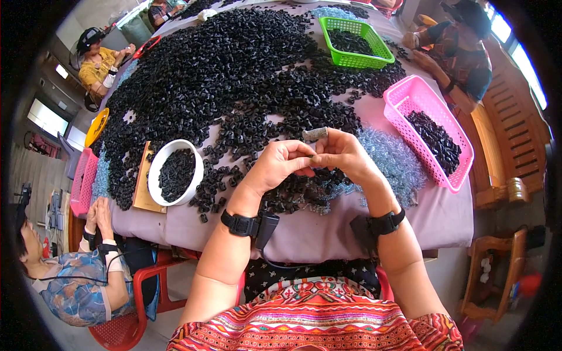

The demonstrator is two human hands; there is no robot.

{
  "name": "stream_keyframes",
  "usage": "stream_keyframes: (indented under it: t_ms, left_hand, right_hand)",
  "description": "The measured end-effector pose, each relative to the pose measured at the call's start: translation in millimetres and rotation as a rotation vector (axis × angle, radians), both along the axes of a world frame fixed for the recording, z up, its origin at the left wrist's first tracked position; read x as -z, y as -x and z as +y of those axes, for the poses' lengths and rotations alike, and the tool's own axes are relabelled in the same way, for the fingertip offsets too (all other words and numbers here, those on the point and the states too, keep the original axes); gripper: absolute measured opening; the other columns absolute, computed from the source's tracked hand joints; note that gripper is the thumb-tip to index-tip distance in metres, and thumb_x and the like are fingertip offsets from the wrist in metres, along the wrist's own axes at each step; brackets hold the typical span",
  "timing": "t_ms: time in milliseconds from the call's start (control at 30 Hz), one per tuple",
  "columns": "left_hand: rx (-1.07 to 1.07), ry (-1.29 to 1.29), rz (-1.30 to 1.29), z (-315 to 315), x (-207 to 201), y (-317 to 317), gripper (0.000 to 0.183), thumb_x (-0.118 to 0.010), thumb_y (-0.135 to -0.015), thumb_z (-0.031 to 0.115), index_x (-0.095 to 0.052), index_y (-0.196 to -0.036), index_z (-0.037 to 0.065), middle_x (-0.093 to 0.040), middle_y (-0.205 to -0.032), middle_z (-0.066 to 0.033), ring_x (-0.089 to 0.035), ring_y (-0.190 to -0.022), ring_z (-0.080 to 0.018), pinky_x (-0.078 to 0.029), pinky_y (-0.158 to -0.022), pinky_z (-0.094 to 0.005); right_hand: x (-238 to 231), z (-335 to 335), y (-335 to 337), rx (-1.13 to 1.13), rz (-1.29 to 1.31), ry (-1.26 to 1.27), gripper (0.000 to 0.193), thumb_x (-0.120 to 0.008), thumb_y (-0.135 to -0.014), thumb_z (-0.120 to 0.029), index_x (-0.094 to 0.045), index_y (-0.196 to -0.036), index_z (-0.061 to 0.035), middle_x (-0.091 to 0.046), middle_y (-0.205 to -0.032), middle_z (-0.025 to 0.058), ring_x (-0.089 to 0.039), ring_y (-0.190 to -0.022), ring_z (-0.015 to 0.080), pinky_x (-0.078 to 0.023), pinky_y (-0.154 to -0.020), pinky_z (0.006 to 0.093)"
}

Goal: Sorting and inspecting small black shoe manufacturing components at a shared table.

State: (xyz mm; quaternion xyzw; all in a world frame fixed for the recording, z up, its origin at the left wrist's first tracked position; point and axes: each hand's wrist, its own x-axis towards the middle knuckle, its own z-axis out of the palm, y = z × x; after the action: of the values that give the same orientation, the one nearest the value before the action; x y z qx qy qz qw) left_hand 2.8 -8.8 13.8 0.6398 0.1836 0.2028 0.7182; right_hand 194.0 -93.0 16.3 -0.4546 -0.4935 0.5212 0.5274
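Note:
Above the near part of the table, my left hand [277, 166] and my right hand [346, 155] meet with thumbs and fingertips pinched together. Whatever is between them is too small and covered to make out. A grey wrap [315, 134] covers a fingertip of my right hand. Beneath and beyond both hands spreads a big heap of small black plastic pieces [234, 52]. Close by my right hand lies a pile of small clear bluish pieces [393, 164]. To the left of my left hand stands a white round bowl [153, 175] containing small black parts.
A pink basket [410, 137] at right and a green basket [332, 57] at far right hold black pieces. Left of the bowl lies a wooden board [142, 184]. Other people sit around the table, one close on my left in a red chair [140, 292].

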Motion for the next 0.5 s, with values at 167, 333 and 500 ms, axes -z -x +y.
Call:
stream_keyframes:
  t_ms: [167,333,500]
  left_hand:
    - [-0.027,0.042,0.003,3,0,3,0.017,-0.061,-0.097,0.014,-0.062,-0.107,0.000,-0.071,-0.093,-0.0082,-0.070,-0.078,-0.0151,-0.058,-0.071,-0.0267]
    - [-0.239,0.076,-0.148,13,3,6,0.015,-0.058,-0.099,0.016,-0.057,-0.109,0.005,-0.072,-0.097,-0.0116,-0.070,-0.076,-0.0146,-0.057,-0.070,-0.0256]
    - [-0.402,0.029,-0.194,15,4,8,0.013,-0.058,-0.099,0.018,-0.058,-0.105,0.006,-0.072,-0.097,-0.0122,-0.069,-0.074,-0.0126,-0.056,-0.070,-0.0251]
  right_hand:
    - [-1,0,6,0.005,-0.006,0.035,0.024,-0.072,-0.087,-0.010,-0.065,-0.108,-0.0022,-0.064,-0.084,-0.0023,-0.054,-0.068,0.0025,-0.044,-0.059,0.0186]
    - [6,4,24,0.218,-0.144,-0.027,0.018,-0.070,-0.088,-0.009,-0.065,-0.102,-0.0002,-0.065,-0.083,0.0014,-0.056,-0.066,0.0080,-0.047,-0.059,0.0246]
    - [7,5,42,0.228,-0.867,-0.304,0.017,-0.070,-0.076,-0.004,-0.065,-0.093,-0.0024,-0.060,-0.086,0.0139,-0.063,-0.083,0.0358,-0.051,-0.071,0.0419]
